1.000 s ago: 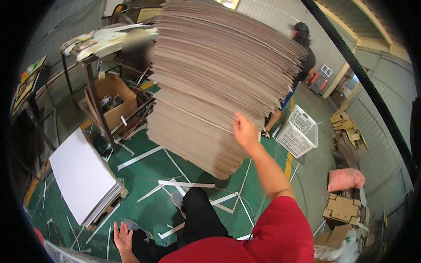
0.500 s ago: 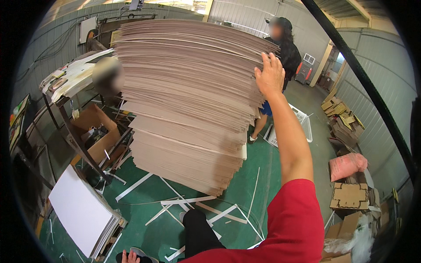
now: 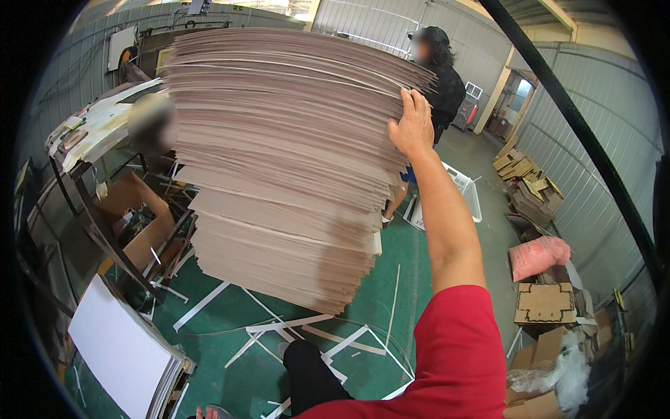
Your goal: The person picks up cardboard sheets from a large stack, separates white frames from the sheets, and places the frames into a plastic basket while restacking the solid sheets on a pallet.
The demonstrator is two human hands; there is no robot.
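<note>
A tall stack of grey-brown cardboard sheets (image 3: 286, 140) fills the middle of the view, its layers fanned and uneven at the edges. My right hand (image 3: 413, 126) rests against the upper right edge of this stack, thumb apart and fingers stretched along the sheet edges. It grips no sheet that I can make out. Low at the bottom edge, only the fingertips of my left hand (image 3: 207, 413) show, slightly apart beside my shoe, with nothing visible in them. The rest of that hand is out of the picture.
A person in black (image 3: 447, 87) stands behind the stack. White sheets (image 3: 122, 349) lie piled at lower left, below a cluttered table (image 3: 105, 129) and an open carton (image 3: 150, 234). White strips (image 3: 202, 307) litter the green floor. A pink sack (image 3: 537, 257) and flattened cardboard line the right wall.
The whole view has shifted, so the stack and room sit slightly farther left. My right hand stays at the stack's right edge, a little lower against it. Less of my left hand shows.
</note>
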